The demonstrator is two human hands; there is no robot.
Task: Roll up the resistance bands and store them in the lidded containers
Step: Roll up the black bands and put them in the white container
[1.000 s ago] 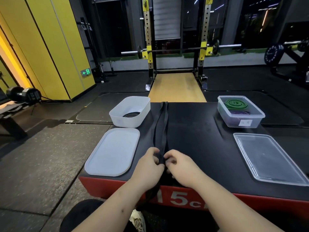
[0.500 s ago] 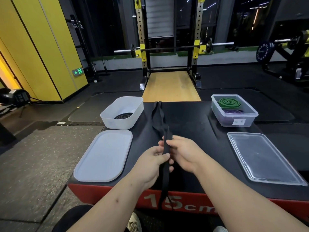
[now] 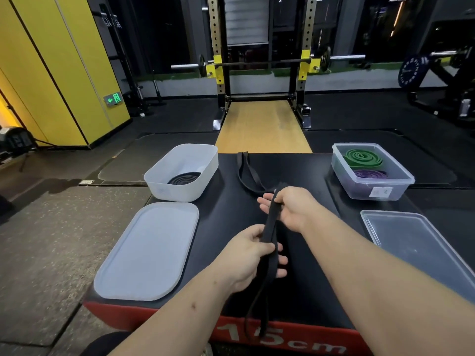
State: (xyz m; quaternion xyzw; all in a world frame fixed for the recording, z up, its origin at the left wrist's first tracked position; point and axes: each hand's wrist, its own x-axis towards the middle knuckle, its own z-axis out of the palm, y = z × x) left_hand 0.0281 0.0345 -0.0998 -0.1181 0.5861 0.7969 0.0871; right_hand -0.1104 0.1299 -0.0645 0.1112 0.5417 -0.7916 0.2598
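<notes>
My left hand [image 3: 250,255] sits nearest me, thumb and fingers pinched around the black band [image 3: 270,228], whose near end hangs over the front edge of the black platform [image 3: 226,227] across its red side. Just beyond, my right hand [image 3: 288,208] grips the same band higher up, fingers curled over it, so a short stretch runs taut between my two hands above the platform top. Past my right hand the band's far loop lies slack on the platform toward its back edge. The white lid [image 3: 147,250] lies flat at my left, the clear lid [image 3: 421,250] at my right. Farther back, the white container [image 3: 164,187] holds a coiled black band [image 3: 183,178], and the clear container [image 3: 377,187] holds a rolled green band [image 3: 363,157] and a purple one [image 3: 370,173].
</notes>
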